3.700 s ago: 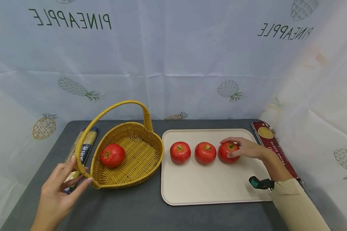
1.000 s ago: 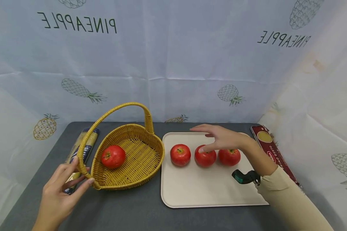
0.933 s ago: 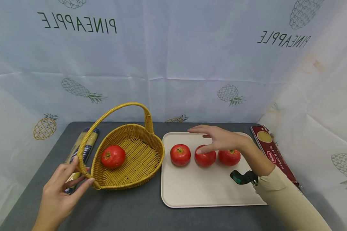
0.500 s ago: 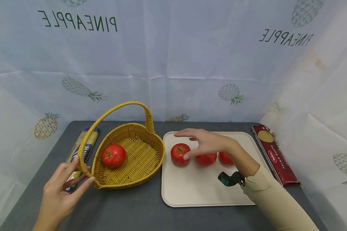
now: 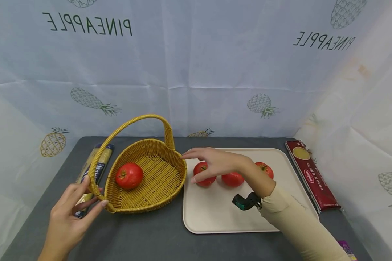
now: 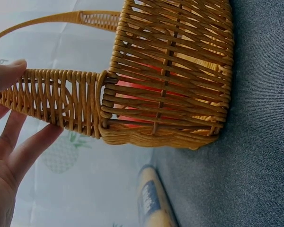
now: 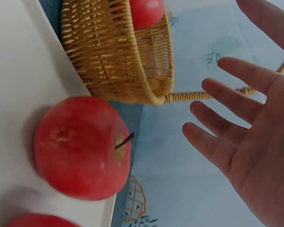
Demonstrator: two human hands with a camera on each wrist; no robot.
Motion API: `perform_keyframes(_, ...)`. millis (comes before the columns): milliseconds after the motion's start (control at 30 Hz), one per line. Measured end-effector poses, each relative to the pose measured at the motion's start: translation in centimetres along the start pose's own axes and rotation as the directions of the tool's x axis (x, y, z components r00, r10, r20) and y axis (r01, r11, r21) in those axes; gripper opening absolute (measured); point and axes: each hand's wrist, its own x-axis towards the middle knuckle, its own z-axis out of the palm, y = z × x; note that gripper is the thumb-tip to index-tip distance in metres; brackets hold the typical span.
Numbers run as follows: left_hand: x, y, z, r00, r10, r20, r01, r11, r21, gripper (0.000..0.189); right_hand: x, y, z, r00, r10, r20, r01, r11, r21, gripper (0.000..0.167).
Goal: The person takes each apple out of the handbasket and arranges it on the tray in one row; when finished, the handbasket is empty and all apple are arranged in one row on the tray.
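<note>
My left hand (image 5: pixel 66 217) holds the lower left end of the handle of a yellow wicker basket (image 5: pixel 161 177), thumb on one side and fingers on the other. Inside the basket, at its left, lies a red apple (image 5: pixel 129 175). Palm down with fingers spread, my right hand (image 5: pixel 217 161) hovers over the left apple (image 5: pixel 200 167) on a cream tray (image 5: pixel 215 221), its fingertips by the basket's right rim. Nothing is in it, as the right wrist view shows. A middle apple (image 5: pixel 233 179) and a right apple (image 5: pixel 265 169) sit in the same row, partly covered by the right hand and forearm.
Behind the basket handle lies a yellow-and-blue pasta pack (image 5: pixel 101 159). A dark red packet (image 5: pixel 311 175) lies right of the tray. A small purple wrapper (image 5: pixel 346 248) shows at the lower right. White pineapple-print cloth (image 5: pixel 215 54) hangs behind the grey table (image 5: pixel 143 235).
My right hand has let go of the right apple and moved left across the row, over the middle apple to the left one. The left hand keeps its hold; basket and apples stay put.
</note>
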Motion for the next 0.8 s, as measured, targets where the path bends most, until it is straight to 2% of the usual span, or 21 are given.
perform_keyframes(333,0.0,0.0,0.0,1.000,0.001,-0.001,-0.001,1.000,-0.012,0.082,2.4,-1.3,0.6,0.997,-0.071,0.033,0.072,0.996,-0.053,0.075)
perform_keyframes(800,-0.1,-0.1,0.0,1.000,0.013,-0.002,-0.014,0.999,-0.036,0.081,4.9,-3.2,0.3,0.988,-0.118,0.096,0.126,0.989,-0.079,0.077)
